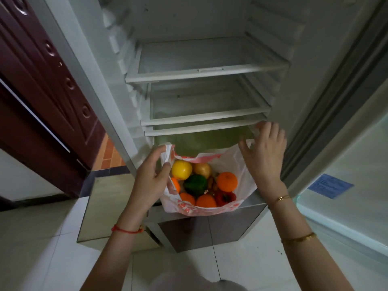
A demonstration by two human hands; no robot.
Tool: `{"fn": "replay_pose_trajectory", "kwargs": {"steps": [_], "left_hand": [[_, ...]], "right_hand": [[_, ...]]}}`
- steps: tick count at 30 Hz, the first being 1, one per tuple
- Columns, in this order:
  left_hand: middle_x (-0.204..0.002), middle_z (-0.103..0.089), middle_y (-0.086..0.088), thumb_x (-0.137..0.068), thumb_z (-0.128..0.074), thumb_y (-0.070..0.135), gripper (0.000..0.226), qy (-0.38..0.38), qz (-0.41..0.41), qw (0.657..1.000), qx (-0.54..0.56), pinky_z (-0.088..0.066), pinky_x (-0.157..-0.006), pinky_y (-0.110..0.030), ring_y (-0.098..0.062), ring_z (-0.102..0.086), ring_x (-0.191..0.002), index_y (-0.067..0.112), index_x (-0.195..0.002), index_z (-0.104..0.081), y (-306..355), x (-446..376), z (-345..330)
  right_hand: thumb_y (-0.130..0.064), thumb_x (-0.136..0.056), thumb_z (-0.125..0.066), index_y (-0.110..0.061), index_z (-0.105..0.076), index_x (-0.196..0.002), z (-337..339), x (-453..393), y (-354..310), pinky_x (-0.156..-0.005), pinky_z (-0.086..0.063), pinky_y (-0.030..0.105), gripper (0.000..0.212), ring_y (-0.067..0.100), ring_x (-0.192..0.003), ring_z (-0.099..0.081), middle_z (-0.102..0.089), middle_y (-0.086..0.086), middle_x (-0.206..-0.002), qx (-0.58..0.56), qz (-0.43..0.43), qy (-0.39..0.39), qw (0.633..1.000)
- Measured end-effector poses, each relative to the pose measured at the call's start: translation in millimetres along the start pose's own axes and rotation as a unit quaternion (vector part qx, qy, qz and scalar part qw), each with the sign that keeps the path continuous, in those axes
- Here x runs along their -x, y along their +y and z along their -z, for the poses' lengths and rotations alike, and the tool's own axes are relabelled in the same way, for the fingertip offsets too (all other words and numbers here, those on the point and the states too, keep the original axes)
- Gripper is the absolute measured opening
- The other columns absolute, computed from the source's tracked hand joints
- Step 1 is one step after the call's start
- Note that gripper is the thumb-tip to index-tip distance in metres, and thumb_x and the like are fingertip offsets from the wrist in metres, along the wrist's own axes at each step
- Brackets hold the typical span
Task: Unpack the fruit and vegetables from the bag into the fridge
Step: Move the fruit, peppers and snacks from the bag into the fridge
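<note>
A white plastic bag [241, 164] with red print sits open at the bottom front of the fridge. Inside lie a yellow fruit [181, 169], an onion [202, 169], a green pepper [195, 184], several oranges [226, 181] and a red pepper [225, 198]. My left hand [150, 179] pinches the bag's left handle. My right hand [263, 156] hovers with fingers spread over the bag's right edge, holding nothing that I can see.
The fridge stands open with bare glass shelves, the upper one [201, 75] and two lower ones [205, 117]. Its door [346, 143] hangs open on the right. A dark red wooden door [42, 91] is at left. White floor tiles lie below.
</note>
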State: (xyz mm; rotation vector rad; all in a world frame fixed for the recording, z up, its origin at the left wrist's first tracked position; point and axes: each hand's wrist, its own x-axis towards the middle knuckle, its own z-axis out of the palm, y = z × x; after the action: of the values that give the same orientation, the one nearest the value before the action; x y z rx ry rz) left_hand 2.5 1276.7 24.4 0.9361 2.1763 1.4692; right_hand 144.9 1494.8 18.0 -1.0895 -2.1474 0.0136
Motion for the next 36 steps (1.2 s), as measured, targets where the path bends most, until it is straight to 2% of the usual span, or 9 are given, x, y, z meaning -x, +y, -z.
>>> {"fn": "replay_pose_trajectory", "kwargs": {"steps": [2,5,8,11,13,16,23,30,36], "left_hand": [[-0.064,-0.062,-0.007,-0.099,-0.046,0.010,0.041,0.000,0.000,1.000,0.000,-0.060,-0.058,-0.050,-0.025,-0.067,-0.050,0.038,-0.128,-0.047,1,0,-2],[-0.063,-0.061,-0.003,-0.099,-0.047,0.009,0.043,0.005,0.010,1.000,-0.003,-0.060,-0.059,-0.050,-0.025,-0.067,-0.051,0.036,-0.131,-0.045,-1,-1,-7],[-0.067,-0.060,-0.001,-0.099,-0.047,0.009,0.043,0.006,0.013,1.000,-0.002,-0.060,-0.060,-0.048,-0.024,-0.066,-0.051,0.034,-0.134,-0.044,1,0,-10],[-0.067,-0.059,-0.002,-0.099,-0.046,0.007,0.043,0.011,0.020,1.000,0.006,-0.058,-0.051,-0.029,-0.019,-0.065,-0.047,0.028,-0.136,-0.044,4,1,-14],[-0.069,-0.059,-0.001,-0.098,-0.047,0.005,0.042,0.016,0.025,1.000,0.007,-0.047,-0.044,-0.015,-0.017,-0.063,-0.044,0.024,-0.135,-0.044,5,2,-16],[-0.062,-0.061,0.000,-0.098,-0.048,0.005,0.040,0.028,0.030,0.999,0.007,-0.043,-0.042,-0.014,-0.013,-0.061,-0.040,0.022,-0.133,-0.046,4,3,-17],[-0.057,-0.063,-0.002,-0.097,-0.049,0.004,0.043,0.021,0.049,0.998,0.031,-0.059,-0.050,-0.040,-0.027,-0.064,-0.048,0.032,-0.130,-0.046,4,5,-21],[-0.064,-0.061,0.000,-0.098,-0.049,0.006,0.044,0.016,0.044,0.999,0.023,-0.058,-0.052,-0.035,-0.019,-0.065,-0.047,0.035,-0.130,-0.044,4,2,-29],[-0.075,-0.061,0.002,-0.098,-0.049,0.008,0.042,0.024,0.032,0.999,-0.005,-0.050,-0.047,-0.021,-0.014,-0.064,-0.046,0.030,-0.133,-0.045,3,2,-31]], "right_hand": [[-0.032,-0.091,-0.059,-0.010,-0.056,-0.098,-2,5,-3,-0.076,-0.043,0.035,0.023,0.021,-0.087,-0.048,-0.054,0.005,-0.095,-0.056,0.097,0.006,0.994],[-0.035,-0.093,-0.055,-0.017,-0.064,-0.085,-20,16,-4,-0.068,-0.051,0.033,0.022,0.010,-0.075,-0.057,-0.062,-0.005,-0.080,-0.180,0.186,-0.189,0.947],[-0.040,-0.093,-0.051,-0.023,-0.069,-0.090,-51,23,4,-0.073,-0.055,0.033,0.025,0.006,-0.073,-0.062,-0.069,-0.011,-0.081,-0.124,0.179,-0.332,0.918],[-0.029,-0.094,-0.049,-0.030,-0.057,-0.122,-73,18,16,-0.078,-0.054,0.027,0.029,0.009,-0.088,-0.064,-0.068,-0.005,-0.111,-0.072,0.259,-0.326,0.906],[-0.031,-0.091,-0.056,-0.030,-0.036,-0.144,-91,11,27,-0.092,-0.053,0.040,0.056,0.021,-0.116,-0.059,-0.050,0.005,-0.143,-0.044,0.275,-0.343,0.897],[-0.050,-0.091,-0.052,-0.024,-0.008,-0.156,-111,3,42,-0.118,-0.022,0.053,0.082,0.029,-0.150,-0.012,-0.005,0.005,-0.164,-0.036,0.211,-0.450,0.867],[-0.034,-0.089,-0.063,-0.017,-0.046,-0.141,-112,1,44,-0.110,-0.037,0.033,0.057,0.027,-0.139,-0.034,-0.028,0.009,-0.155,-0.073,0.251,-0.430,0.864],[-0.056,-0.075,-0.069,-0.027,-0.032,-0.146,-116,23,56,-0.109,-0.028,0.039,0.085,0.026,-0.125,-0.038,-0.044,0.001,-0.139,0.157,0.305,-0.512,0.788],[-0.042,-0.080,-0.064,-0.024,-0.042,-0.137,-116,24,58,-0.105,-0.029,0.038,0.064,0.023,-0.121,-0.039,-0.049,0.002,-0.135,0.139,0.296,-0.474,0.817]]}}
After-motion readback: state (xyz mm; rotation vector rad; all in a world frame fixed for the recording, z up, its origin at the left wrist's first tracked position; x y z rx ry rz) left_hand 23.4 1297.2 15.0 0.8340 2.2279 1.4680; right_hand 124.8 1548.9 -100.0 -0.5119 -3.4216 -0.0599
